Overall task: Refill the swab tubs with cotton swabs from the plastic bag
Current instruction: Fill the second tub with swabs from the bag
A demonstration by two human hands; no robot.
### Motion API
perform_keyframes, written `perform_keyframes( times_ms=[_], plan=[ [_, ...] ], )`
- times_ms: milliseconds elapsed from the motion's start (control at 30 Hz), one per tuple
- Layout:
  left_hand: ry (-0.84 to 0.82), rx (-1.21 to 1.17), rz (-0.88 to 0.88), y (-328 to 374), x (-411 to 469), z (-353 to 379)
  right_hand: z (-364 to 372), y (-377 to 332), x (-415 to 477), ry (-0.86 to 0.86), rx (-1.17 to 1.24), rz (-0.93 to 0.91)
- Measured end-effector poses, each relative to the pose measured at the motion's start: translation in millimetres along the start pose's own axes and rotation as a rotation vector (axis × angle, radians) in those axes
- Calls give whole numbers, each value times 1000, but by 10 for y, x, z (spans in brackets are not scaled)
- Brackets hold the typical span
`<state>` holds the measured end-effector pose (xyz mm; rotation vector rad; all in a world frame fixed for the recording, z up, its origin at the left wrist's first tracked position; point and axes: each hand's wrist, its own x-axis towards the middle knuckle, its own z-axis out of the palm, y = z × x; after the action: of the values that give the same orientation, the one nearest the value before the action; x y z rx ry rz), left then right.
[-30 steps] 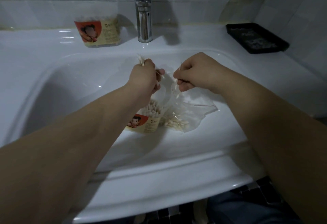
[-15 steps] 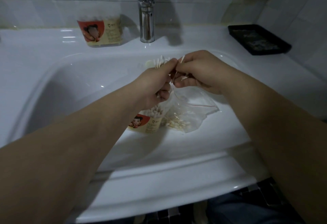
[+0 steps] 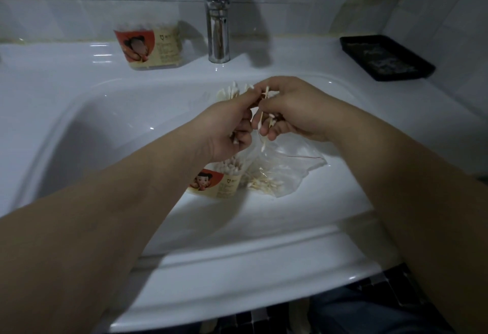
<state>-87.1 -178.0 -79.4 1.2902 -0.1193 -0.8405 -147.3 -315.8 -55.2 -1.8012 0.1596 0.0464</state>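
Cotton swabs [image 3: 231, 91] gripped by left hand [image 3: 227, 129], right hand [image 3: 297, 112] — above swab tub [image 3: 220, 184]

— What has been changed?
— The left hand [image 3: 224, 129] and right hand [image 3: 297, 112], held apart a second ago, have been brought together until the fingers [image 3: 243, 98] meet.
— And the cotton swabs [image 3: 230, 92]?
— A fuller bunch is now fanned above the left hand, and a few more are gripped in the right.
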Motion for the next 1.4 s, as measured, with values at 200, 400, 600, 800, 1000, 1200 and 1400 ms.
perform_keyframes(
  times_ms=[200, 400, 600, 800, 1000, 1200, 1400],
  plan=[
    [-47, 61, -14, -22, -6, 1, 16, 41, 2, -88, -129, 10],
    [-74, 95, -2, 0, -62, 40, -1, 48, 11, -96, -180, 29],
    [-31, 101, -33, -21, -53, 45, 7, 44, -33, -124, -253, 38],
    [9, 43, -102, -38, -61, 47, 13, 66, -23, -83, -476, -2],
    [76, -10, -97, -72, -9, 49, -43, 64, 11, 55, -501, -6],
    [88, -16, -94, -47, -7, 35, -32, 19, 29, 176, -265, -20],
    [-58, -189, -193, 20, -22, 3, -34, -28, 20, 127, 37, -25]
  ],
)
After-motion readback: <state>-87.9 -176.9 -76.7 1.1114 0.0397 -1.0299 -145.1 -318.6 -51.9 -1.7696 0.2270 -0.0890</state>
